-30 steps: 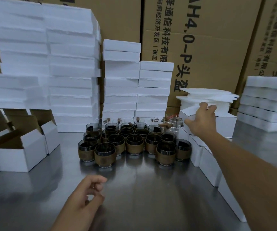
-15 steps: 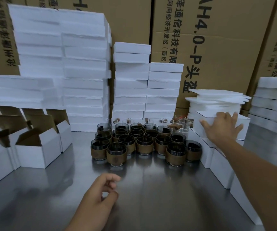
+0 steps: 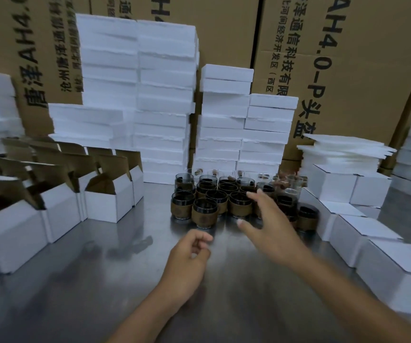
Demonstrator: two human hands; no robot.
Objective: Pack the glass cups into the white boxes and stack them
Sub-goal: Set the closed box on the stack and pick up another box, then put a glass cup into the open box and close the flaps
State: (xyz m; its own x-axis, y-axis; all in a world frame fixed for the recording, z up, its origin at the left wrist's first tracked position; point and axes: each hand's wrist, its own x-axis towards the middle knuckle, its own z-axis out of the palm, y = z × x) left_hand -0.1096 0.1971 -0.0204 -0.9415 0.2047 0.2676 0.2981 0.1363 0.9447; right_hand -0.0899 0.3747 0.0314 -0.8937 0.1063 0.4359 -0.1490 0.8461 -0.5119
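Several glass cups (image 3: 205, 212) with brown sleeves stand clustered on the steel table (image 3: 115, 268), in front of the white stacks. My right hand (image 3: 271, 226) hovers just in front of the cluster's right side, fingers spread, holding nothing. My left hand (image 3: 189, 258) rests lower and nearer, fingers loosely curled around nothing, a little short of the front cup. Open white boxes (image 3: 111, 201) with brown flaps up line the left side. Closed white boxes (image 3: 370, 238) run in a row along the right.
Tall stacks of white foam trays (image 3: 164, 100) stand behind the cups, with big cardboard cartons (image 3: 347, 58) as a back wall. A pile of thin white foam sheets (image 3: 345, 152) sits on closed boxes at the right. Bare steel lies around my hands.
My right hand has come away from the stacked box at the right and swung left and down to the cups. The left hand stayed near the table's middle. The camera shifted right.
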